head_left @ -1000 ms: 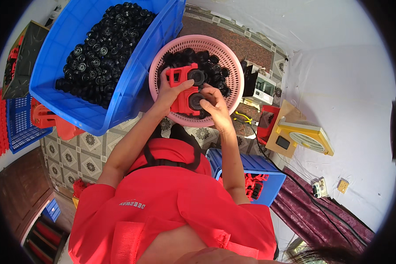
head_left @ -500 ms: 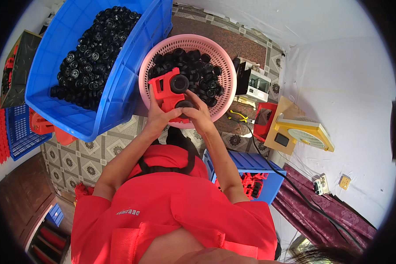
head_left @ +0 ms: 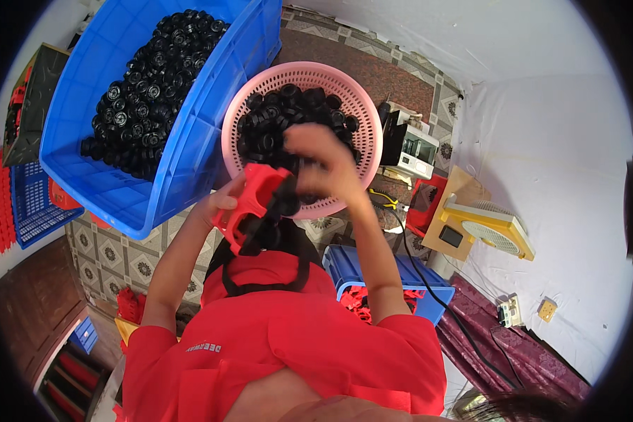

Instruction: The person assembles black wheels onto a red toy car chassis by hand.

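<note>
A red plastic toy vehicle body (head_left: 244,200) with black wheels is gripped in my left hand (head_left: 221,204), tilted, at the near left rim of the pink basket. Its black wheels (head_left: 281,200) show on the right side, blurred. My right hand (head_left: 330,165) is over the basket, smeared by motion; thumb and fingers look apart, with nothing seen between them. Under it lies a heap of small black toy wheels (head_left: 267,116) inside the pink perforated basket (head_left: 233,133), partly covered by the hand.
At the left stands a large blue crate (head_left: 183,169) with many black wheels (head_left: 155,91). A blue bin (head_left: 432,281) with red parts is at the lower right. Yellow-handled pliers (head_left: 383,197), a white device (head_left: 415,158) and a yellow fan (head_left: 489,225) stand to the right; a black cable runs past.
My right hand has let go of the toy vehicle and moved up over the wheels. My left hand has brought the vehicle down and left, turning it. The view has shifted slightly.
</note>
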Available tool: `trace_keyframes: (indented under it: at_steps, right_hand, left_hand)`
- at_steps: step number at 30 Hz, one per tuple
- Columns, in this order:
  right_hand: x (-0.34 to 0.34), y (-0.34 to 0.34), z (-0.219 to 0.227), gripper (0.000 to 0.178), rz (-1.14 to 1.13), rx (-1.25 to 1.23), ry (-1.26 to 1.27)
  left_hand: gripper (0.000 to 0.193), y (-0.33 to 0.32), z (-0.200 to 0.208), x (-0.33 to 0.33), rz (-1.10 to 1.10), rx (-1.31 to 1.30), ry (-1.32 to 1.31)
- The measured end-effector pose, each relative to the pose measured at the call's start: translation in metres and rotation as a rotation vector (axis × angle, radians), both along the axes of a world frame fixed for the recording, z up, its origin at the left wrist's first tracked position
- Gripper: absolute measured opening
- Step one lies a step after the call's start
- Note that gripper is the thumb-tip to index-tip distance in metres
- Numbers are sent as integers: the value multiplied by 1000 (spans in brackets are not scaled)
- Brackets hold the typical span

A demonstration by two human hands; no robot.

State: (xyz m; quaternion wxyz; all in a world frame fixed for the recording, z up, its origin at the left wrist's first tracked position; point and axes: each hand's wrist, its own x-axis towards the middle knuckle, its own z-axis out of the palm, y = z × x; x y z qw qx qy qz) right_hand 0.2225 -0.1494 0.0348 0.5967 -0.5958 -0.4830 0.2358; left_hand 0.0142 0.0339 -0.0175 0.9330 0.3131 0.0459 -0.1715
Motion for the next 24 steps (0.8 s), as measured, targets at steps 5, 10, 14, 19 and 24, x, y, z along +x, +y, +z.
trace_keyframes:
  at_steps: [5, 10, 14, 19, 24]
  right_hand:
    - [84, -5, -169, 43, -830, -1021, -742]
    - [49, -4, -187, 36, -455, -1050, -814]
    - [37, -32, -172, 37, -639, -561, -110]
    - [-12, -13, -52, 30, -410, -197, 651]
    - [-39, -3, -33, 28, -286, -276, 604]
  left_hand:
    - [99, -10, 12, 22, 212, -56, 127]
    - [70, -17, -6, 23, 526, 213, 234]
    - [58, -27, 1, 42, 612, 213, 363]
    - [62, -29, -11, 39, 674, 361, 439]
    - [68, -33, -16, 41, 636, 395, 387]
